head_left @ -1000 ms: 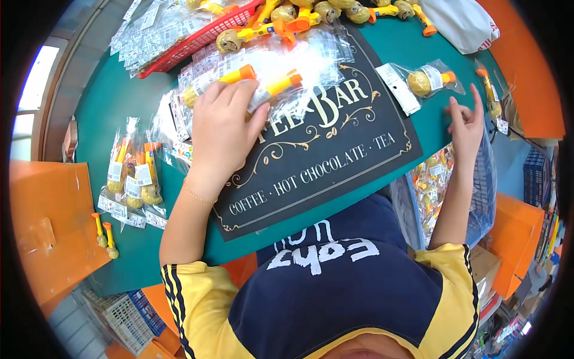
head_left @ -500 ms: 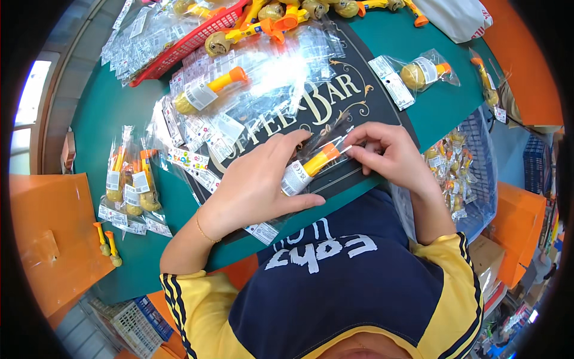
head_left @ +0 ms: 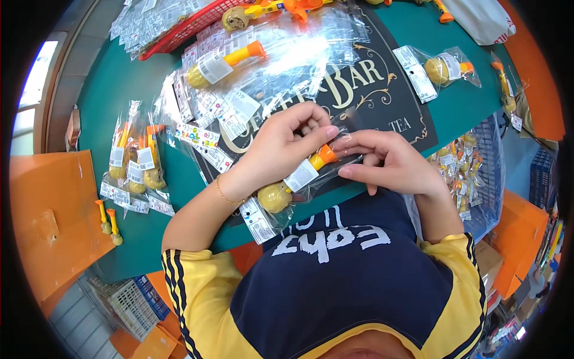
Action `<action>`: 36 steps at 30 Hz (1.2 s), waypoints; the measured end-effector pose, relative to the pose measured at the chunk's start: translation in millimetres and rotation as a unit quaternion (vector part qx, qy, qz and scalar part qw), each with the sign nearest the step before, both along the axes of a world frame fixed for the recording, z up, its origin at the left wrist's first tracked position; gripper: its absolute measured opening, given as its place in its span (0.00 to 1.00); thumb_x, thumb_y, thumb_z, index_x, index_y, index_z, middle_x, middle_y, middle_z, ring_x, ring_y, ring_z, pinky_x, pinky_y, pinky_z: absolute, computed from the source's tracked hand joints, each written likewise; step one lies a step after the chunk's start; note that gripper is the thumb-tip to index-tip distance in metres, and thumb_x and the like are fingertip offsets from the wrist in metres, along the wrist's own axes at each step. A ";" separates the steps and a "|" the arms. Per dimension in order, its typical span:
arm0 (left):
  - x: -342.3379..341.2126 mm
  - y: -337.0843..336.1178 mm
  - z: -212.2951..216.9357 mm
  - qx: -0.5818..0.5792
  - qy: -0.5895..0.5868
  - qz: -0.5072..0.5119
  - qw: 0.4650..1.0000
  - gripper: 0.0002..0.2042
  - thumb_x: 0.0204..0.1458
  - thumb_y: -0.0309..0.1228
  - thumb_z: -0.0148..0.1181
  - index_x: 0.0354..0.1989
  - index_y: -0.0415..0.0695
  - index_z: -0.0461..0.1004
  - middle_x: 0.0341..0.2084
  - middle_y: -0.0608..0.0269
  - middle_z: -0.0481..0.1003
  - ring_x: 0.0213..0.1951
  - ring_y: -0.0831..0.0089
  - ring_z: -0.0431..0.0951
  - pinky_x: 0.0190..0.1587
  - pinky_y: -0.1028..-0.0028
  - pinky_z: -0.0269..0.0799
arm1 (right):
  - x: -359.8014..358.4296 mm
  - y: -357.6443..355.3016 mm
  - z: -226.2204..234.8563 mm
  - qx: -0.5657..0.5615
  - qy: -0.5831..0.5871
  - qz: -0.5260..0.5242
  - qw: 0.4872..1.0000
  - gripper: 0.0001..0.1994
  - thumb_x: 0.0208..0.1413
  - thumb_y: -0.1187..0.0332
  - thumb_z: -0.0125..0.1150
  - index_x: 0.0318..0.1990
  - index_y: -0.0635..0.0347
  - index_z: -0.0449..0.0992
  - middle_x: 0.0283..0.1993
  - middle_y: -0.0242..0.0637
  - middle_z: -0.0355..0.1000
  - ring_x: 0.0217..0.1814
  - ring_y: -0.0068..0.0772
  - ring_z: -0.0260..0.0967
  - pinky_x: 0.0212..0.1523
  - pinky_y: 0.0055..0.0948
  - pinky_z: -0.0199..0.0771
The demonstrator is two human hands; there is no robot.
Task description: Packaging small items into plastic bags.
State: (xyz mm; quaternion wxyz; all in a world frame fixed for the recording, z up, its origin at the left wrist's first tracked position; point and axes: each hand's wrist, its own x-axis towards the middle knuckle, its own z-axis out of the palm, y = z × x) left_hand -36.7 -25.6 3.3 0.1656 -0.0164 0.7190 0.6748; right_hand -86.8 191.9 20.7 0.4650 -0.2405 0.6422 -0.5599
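Note:
A toy with a round gold head, a white-labelled middle and an orange flared end lies in a transparent plastic bag [head_left: 275, 197] in front of me. My left hand [head_left: 293, 134] is closed, thumb and forefinger pinching the bag's film just above the orange end. On the other side of that end, my right hand [head_left: 388, 161] has its fingertips on the bag's mouth, thumb and fingers bent around the film. A white printed card [head_left: 258, 221] sits at the bag's other end, beside my left wrist. Beneath both hands is a black sign board [head_left: 412, 134] with gold lettering.
Another bagged toy [head_left: 209, 69] rests on a heap of empty bags [head_left: 287, 57]. Several bagged toys [head_left: 134, 158] lie at left, and one [head_left: 442, 70] lies at right. A red basket [head_left: 185, 27] stands at the back. A blue crate [head_left: 487, 173] of bagged toys is at my right.
My left hand has lifted off the toy's body and curled into a pinch at the bag's orange-end side, uncovering the gold head. My right hand has shifted slightly down along the film.

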 end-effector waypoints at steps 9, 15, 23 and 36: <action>2.5 -1.9 2.8 -0.064 0.019 0.017 0.998 0.08 0.58 0.30 0.57 0.32 0.41 0.68 0.21 0.74 0.64 0.22 0.87 0.60 0.25 0.82 0.58 | 4.7 -2.0 -1.0 0.006 -0.118 -0.025 0.993 0.07 0.61 0.70 0.56 0.34 0.64 0.68 0.36 0.33 0.74 0.17 0.12 0.65 0.13 0.12 0.60; 8.5 2.1 0.5 -0.063 0.035 0.034 0.997 0.06 0.61 0.29 0.50 0.37 0.39 0.63 0.24 0.65 0.71 0.25 0.80 0.72 0.29 0.79 0.67 | 12.9 -3.5 -2.3 0.025 -0.111 -0.094 0.989 0.07 0.63 0.69 0.54 0.35 0.63 0.68 0.29 0.29 0.74 0.13 0.11 0.61 0.11 0.12 0.55; 1.6 2.9 5.7 -0.151 0.024 0.030 0.988 0.09 0.59 0.30 0.53 0.44 0.38 0.71 0.16 0.67 0.70 0.20 0.83 0.68 0.24 0.80 0.62 | 21.0 -8.8 1.2 0.037 -0.025 -0.132 0.990 0.10 0.60 0.74 0.55 0.47 0.62 0.65 0.32 0.36 0.77 0.14 0.11 0.61 0.12 0.13 0.57; 5.0 7.0 -1.9 -0.094 0.020 0.085 0.992 0.09 0.59 0.31 0.55 0.38 0.38 0.74 0.13 0.73 0.66 0.18 0.88 0.60 0.21 0.80 0.54 | 24.3 -8.0 -4.8 0.082 0.197 -0.139 0.967 0.06 0.53 0.74 0.63 0.38 0.63 0.74 0.29 0.31 0.77 0.26 0.12 0.69 0.22 0.15 0.63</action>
